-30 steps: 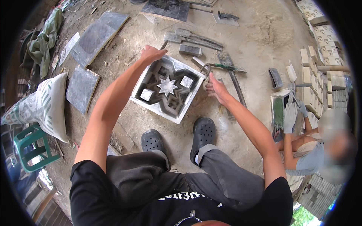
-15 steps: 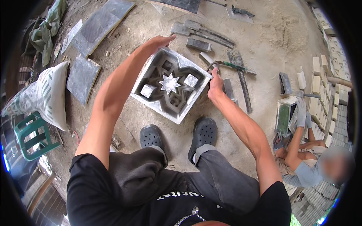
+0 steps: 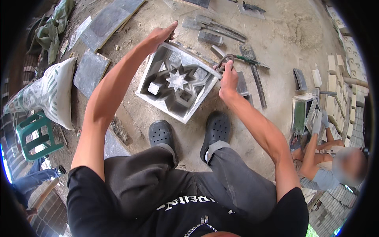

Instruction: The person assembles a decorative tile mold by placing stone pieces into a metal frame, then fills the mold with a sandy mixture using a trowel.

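Observation:
A square grey metal mould (image 3: 144,91) with a raised star and small blocks inside is held in front of my feet, its far side tipped up. My left hand (image 3: 161,36) is closed at its far left corner, thumb stretched out; the curled fingers and what they grip there are mostly hidden. At the right corner my right hand (image 3: 229,83) is wrapped round a looped metal handle (image 3: 224,59) on the mould's side.
Beyond the mould lie trowels (image 3: 192,23), a rectangular metal block (image 3: 210,38) and a green-handled tool (image 3: 248,60). Flat sheets (image 3: 91,71), a full sack (image 3: 59,93) and a green stool (image 3: 37,136) stand left. At right a gloved co-worker (image 3: 316,158) works at a green box mould (image 3: 300,114) beside stacked pale bricks (image 3: 335,91).
The mould has tilted further, its far side rising and its cavity turning toward me. My left hand has moved up and away. Another person's leg has come in at the left edge.

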Demonstrator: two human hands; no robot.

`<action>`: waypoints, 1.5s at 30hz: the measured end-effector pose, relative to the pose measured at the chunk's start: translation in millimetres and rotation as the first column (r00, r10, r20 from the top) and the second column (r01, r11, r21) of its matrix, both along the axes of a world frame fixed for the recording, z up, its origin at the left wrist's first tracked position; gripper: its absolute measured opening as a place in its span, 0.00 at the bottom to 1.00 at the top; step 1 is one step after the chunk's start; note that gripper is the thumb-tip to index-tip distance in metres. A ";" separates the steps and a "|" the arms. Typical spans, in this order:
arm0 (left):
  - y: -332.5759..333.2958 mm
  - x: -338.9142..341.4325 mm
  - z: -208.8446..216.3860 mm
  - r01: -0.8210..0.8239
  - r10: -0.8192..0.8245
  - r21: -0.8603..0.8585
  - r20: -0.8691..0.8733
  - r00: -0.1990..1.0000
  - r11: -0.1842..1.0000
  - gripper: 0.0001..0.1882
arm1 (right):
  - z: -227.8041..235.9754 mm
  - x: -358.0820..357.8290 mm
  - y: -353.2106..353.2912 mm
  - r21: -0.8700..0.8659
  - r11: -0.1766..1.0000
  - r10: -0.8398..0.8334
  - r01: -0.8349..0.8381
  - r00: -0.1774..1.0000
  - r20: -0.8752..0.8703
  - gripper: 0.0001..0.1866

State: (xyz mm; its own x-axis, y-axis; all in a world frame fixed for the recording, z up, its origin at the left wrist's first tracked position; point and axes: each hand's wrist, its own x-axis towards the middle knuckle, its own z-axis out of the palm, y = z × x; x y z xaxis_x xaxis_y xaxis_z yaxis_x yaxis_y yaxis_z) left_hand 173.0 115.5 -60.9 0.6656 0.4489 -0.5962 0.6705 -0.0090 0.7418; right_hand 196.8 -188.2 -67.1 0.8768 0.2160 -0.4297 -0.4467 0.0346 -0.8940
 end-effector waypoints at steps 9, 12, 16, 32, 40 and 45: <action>-3.6 42.6 -18.3 0.107 -0.093 0.148 -0.096 0.991 0.983 0.41 | -35.0 46.2 -12.0 -0.035 0.995 0.087 -0.089 0.996 -0.035 0.22; 14.2 39.2 -33.0 0.160 -0.150 0.085 -0.113 0.982 0.983 0.43 | -42.1 49.7 -5.8 -0.070 0.974 0.209 -0.217 0.972 -0.105 0.20; -3.4 35.1 -37.4 0.217 -0.156 0.325 -0.203 0.967 0.920 0.48 | -71.7 58.3 -13.4 -0.201 0.956 0.221 -0.214 0.975 0.009 0.21; -121.4 -107.7 26.5 0.613 -0.504 0.649 -0.383 0.774 0.450 0.53 | 39.8 58.1 32.9 -0.954 0.138 0.983 -0.267 0.151 0.100 0.36; -141.0 -115.6 18.1 0.450 -0.332 0.684 -0.308 0.892 0.574 0.45 | 2.7 95.9 40.9 -0.904 -0.024 0.997 -0.428 0.054 -0.052 0.29; -139.4 -122.8 18.2 0.428 -0.339 0.682 -0.270 0.901 0.593 0.45 | -4.2 75.4 57.1 -0.884 0.191 0.973 -0.427 0.203 0.112 0.21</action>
